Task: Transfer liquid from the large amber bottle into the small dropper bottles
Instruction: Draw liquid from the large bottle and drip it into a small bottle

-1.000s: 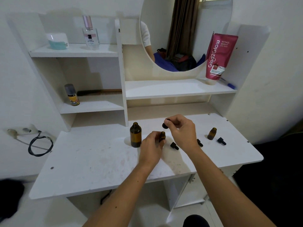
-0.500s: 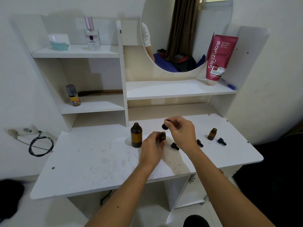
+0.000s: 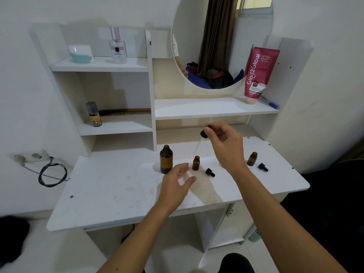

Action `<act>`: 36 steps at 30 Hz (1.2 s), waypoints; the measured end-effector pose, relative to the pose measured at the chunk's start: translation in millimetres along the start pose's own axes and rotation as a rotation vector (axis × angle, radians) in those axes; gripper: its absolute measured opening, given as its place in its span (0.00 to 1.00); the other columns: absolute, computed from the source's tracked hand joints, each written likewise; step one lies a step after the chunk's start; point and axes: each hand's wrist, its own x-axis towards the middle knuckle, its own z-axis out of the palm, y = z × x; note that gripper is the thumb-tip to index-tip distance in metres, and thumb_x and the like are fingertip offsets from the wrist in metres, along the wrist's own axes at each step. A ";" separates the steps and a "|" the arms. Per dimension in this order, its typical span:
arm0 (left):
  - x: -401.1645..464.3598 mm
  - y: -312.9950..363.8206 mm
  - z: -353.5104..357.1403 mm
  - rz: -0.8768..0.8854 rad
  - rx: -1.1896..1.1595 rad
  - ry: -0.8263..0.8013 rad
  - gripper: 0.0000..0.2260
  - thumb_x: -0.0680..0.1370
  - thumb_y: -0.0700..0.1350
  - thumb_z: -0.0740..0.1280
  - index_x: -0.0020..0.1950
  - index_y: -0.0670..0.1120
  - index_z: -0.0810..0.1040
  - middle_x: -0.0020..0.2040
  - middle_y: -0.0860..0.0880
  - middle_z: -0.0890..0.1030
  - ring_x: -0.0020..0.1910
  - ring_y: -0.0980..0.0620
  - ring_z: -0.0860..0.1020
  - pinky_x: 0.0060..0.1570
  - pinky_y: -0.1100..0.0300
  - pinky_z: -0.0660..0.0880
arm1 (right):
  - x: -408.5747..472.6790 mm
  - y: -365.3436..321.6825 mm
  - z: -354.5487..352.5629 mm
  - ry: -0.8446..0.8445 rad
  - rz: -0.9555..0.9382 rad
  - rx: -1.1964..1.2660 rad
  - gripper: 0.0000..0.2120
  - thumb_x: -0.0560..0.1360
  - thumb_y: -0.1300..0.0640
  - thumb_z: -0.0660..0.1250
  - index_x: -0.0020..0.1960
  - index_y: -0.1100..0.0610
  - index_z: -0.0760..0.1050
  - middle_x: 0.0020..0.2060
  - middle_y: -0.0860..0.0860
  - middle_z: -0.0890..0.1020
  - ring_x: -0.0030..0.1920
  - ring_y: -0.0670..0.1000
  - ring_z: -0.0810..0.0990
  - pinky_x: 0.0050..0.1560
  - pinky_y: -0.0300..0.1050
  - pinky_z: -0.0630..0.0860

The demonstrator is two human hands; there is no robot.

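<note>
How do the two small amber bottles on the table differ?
The middle small bottle stands beside the large amber bottle, close to the left hand; the right small bottle stands alone, past the right hand. Both are upright, uncapped, with a black cap lying nearby.

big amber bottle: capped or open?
Open. The large amber bottle stands upright on the table with a bare neck, no cap on it.

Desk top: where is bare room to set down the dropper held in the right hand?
Bare: the left stretch of the desk top, left of the large amber bottle. Crowded: between that bottle and the right small bottle, with the middle small bottle and loose caps.
</note>
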 end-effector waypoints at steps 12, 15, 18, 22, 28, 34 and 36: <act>-2.9 -13.3 -73.1 -0.074 -0.057 0.230 0.20 0.71 0.53 0.81 0.57 0.52 0.77 0.52 0.55 0.82 0.50 0.53 0.81 0.49 0.62 0.80 | -1.6 -31.9 42.1 -0.004 -0.052 0.184 0.06 0.81 0.57 0.71 0.57 0.54 0.84 0.49 0.48 0.88 0.53 0.47 0.87 0.60 0.44 0.82; 8.4 -13.0 -73.1 -0.072 -0.046 0.201 0.28 0.69 0.53 0.82 0.64 0.52 0.74 0.60 0.55 0.80 0.55 0.52 0.80 0.54 0.64 0.78 | 1.1 -34.1 51.0 -0.020 -0.056 0.174 0.07 0.81 0.57 0.71 0.58 0.55 0.84 0.50 0.48 0.88 0.53 0.47 0.87 0.60 0.42 0.82; 17.4 -12.5 -69.3 -0.061 -0.045 0.146 0.31 0.71 0.52 0.81 0.70 0.52 0.73 0.66 0.54 0.78 0.62 0.52 0.78 0.63 0.57 0.76 | 1.4 -32.0 59.3 -0.049 -0.062 0.128 0.08 0.81 0.57 0.72 0.59 0.56 0.84 0.50 0.48 0.88 0.53 0.46 0.87 0.59 0.41 0.82; 22.6 -10.7 -68.5 -0.064 -0.043 0.111 0.26 0.74 0.49 0.79 0.69 0.50 0.75 0.64 0.54 0.80 0.62 0.52 0.77 0.69 0.53 0.74 | 0.6 -26.7 67.3 -0.109 -0.088 0.063 0.07 0.81 0.56 0.72 0.57 0.55 0.84 0.48 0.45 0.88 0.51 0.42 0.86 0.57 0.38 0.82; 24.8 -14.7 -68.8 -0.055 -0.018 0.111 0.22 0.75 0.49 0.78 0.67 0.49 0.77 0.59 0.56 0.82 0.58 0.54 0.79 0.63 0.62 0.74 | 2.6 -15.4 86.8 -0.204 -0.031 -0.031 0.08 0.79 0.55 0.74 0.56 0.57 0.85 0.46 0.46 0.88 0.49 0.41 0.86 0.53 0.32 0.81; 24.0 -17.4 -68.6 -0.036 -0.017 0.114 0.21 0.75 0.47 0.78 0.66 0.49 0.78 0.54 0.60 0.81 0.52 0.66 0.78 0.50 0.79 0.72 | -2.9 4.4 99.6 -0.199 0.050 -0.102 0.03 0.77 0.57 0.76 0.47 0.57 0.86 0.42 0.46 0.87 0.44 0.41 0.85 0.47 0.28 0.77; 24.8 -18.6 -68.6 -0.038 -0.014 0.114 0.21 0.76 0.47 0.78 0.66 0.49 0.78 0.54 0.61 0.81 0.52 0.67 0.78 0.50 0.79 0.71 | -3.1 4.3 101.0 -0.181 0.055 -0.086 0.03 0.77 0.58 0.76 0.46 0.57 0.85 0.41 0.46 0.87 0.43 0.40 0.84 0.46 0.28 0.77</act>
